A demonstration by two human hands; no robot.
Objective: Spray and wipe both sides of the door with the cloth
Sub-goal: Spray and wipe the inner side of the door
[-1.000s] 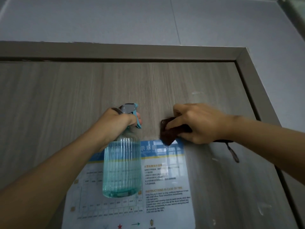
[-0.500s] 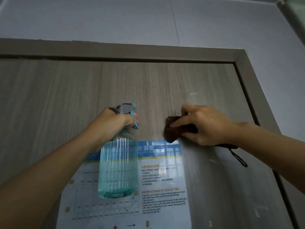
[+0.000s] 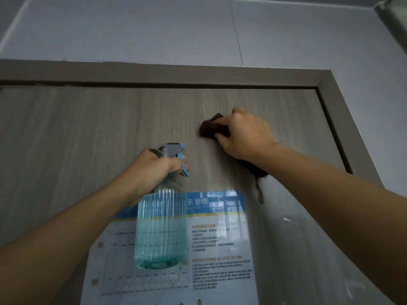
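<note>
A grey wood-grain door [image 3: 88, 133] fills the view, seen from close up near its top. My right hand [image 3: 244, 137] grips a dark brown cloth [image 3: 209, 128] and presses it against the door's upper part; a loop of the cloth hangs below my wrist. Lower and to the left, my left hand [image 3: 154, 170] holds a clear blue ribbed spray bottle [image 3: 160, 230] by its neck, a finger on the blue trigger. The bottle is about three-quarters full and hangs upright in front of the door.
A laminated fire-instruction notice [image 3: 220, 249] is stuck on the door below both hands. The grey door frame [image 3: 343, 133] runs along the top and down the right side. A pale wall [image 3: 154, 29] lies above. White specks mark the door's lower right.
My right hand has slid the cloth up the door, from the notice's top edge to well above it. The left hand and bottle stay about where they were.
</note>
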